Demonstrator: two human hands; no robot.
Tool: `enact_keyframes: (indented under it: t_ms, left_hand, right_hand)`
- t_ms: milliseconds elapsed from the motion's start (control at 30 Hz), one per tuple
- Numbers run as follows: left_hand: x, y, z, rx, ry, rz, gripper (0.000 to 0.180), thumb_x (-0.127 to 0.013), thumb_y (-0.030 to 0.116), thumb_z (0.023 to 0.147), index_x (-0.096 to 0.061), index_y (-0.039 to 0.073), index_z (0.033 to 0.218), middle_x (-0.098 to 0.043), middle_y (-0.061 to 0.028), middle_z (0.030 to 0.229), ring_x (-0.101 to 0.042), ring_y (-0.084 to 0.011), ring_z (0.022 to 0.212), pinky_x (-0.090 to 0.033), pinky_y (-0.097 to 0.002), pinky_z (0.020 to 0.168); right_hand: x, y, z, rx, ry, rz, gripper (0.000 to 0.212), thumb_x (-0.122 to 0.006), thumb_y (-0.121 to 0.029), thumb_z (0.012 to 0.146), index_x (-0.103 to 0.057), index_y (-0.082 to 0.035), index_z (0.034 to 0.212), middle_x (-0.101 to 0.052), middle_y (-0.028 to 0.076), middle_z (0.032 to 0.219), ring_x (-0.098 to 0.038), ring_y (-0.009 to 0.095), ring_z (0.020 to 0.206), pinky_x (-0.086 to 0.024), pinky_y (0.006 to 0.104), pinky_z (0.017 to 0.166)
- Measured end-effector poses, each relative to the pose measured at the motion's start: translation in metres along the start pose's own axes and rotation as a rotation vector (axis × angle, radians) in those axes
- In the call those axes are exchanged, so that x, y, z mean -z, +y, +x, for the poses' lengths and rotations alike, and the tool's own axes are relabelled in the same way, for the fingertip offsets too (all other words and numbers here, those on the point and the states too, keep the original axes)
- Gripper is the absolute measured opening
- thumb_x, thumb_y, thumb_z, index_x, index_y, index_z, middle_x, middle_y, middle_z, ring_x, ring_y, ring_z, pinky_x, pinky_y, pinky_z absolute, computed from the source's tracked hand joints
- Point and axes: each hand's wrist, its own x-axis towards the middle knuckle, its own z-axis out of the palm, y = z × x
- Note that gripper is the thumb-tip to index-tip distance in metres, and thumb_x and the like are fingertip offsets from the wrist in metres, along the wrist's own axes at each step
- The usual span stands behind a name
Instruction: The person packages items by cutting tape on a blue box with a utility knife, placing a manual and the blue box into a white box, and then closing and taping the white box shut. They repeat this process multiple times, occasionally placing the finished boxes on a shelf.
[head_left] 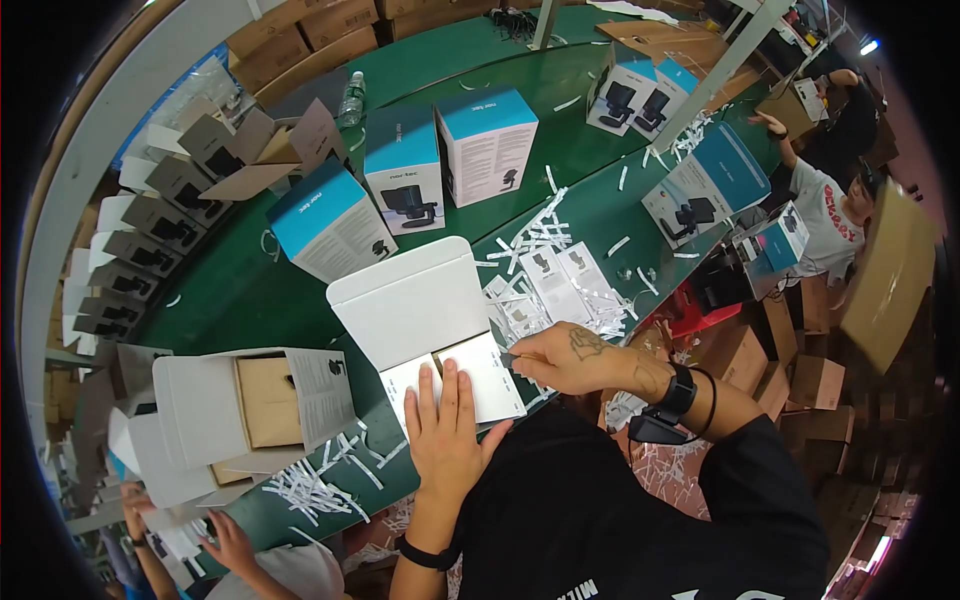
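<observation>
White box: a white cardboard box with a raised, round-cornered lid (405, 300) sits on the green tabletop (600, 170); a hard sideways push could make it slide.
Left hand: the left hand (445, 440) lies flat on the box's inner flaps, fingers slightly spread; heavy pressing could dent them.
Right hand: the right hand (575, 357) pinches a small dark tool (509, 361) at the box's right edge; if bladed, which I cannot tell, a slip could score card or fingers.
Strips: loose white paper strips (540, 238), beyond the box's right side, could snag inside.
</observation>
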Motion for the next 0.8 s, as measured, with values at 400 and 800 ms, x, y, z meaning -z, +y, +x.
enact_keyframes:
  t_ms: [400,800]
  left_hand:
    - [-0.005,-0.002,-0.003,0.021,0.082,-0.019,0.080,-0.078,0.048,0.083,-0.054,-0.003,0.139,-0.047,-0.0187,0.154,-0.041,-0.0440,0.143,-0.033,-0.0577,0.114]
    - [-0.028,-0.022,-0.022,-0.119,0.398,-0.026,0.048,-0.083,0.040,0.081,-0.073,0.002,0.108,-0.073,-0.0140,0.120,-0.069,-0.0297,0.113,-0.049,-0.0468,0.101]
  right_hand:
    - [-0.029,0.004,-0.030,0.324,0.260,-0.110,0.030,-0.074,-0.033,0.093,-0.067,-0.004,0.091,-0.063,0.010,0.063,-0.062,0.023,0.053,-0.048,0.0337,0.053]
    - [0.041,0.017,-0.045,-0.198,0.135,-0.148,0.029,-0.069,-0.029,0.092,-0.062,-0.005,0.108,-0.068,0.014,0.074,-0.067,0.026,0.064,-0.051,0.0406,0.063]
